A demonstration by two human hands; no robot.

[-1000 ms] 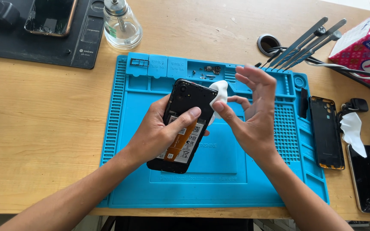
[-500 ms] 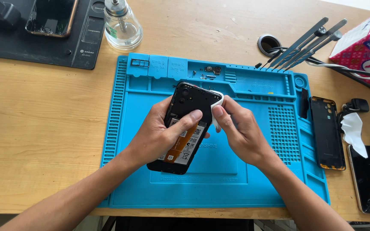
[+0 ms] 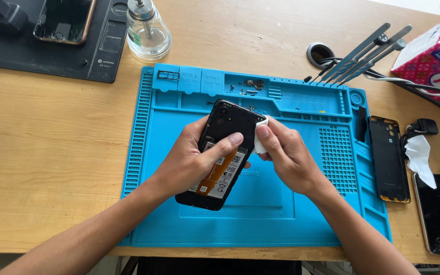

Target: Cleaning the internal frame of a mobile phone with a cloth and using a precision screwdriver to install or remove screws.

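Head view, only one camera. Opened phone (image 3: 223, 153), back cover off, sits tilted over the middle of the blue mat (image 3: 291, 214), top end pointing up-right, bottom end toward the person. Orange-and-white battery label faces up.

Left hand (image 3: 194, 160) is wrapped around the phone from its left side: fingers under the body, thumb across the battery face, closed firmly on it. Phone sits deep in the grip, held at its middle, with top and bottom ends sticking out of the hand.

Right hand (image 3: 286, 155) is pinched shut on a small white wipe (image 3: 259, 137), thumb and fingers bunched together. The wipe touches the phone's right edge near the top corner, so the wipe sits at the fingertips, between the right hand and the phone. Both hands are just beside each other, thumbs nearly meeting.

Around it: small screws and parts (image 3: 250, 84) in the mat's top trays, metal tools (image 3: 362, 51) leaning at the mat's upper right corner, a glass bottle (image 3: 147, 30) above the mat, a loose back cover (image 3: 388, 158) right of the mat, a crumpled tissue (image 3: 418, 153) beside it, a tissue box (image 3: 431, 61) at top right.
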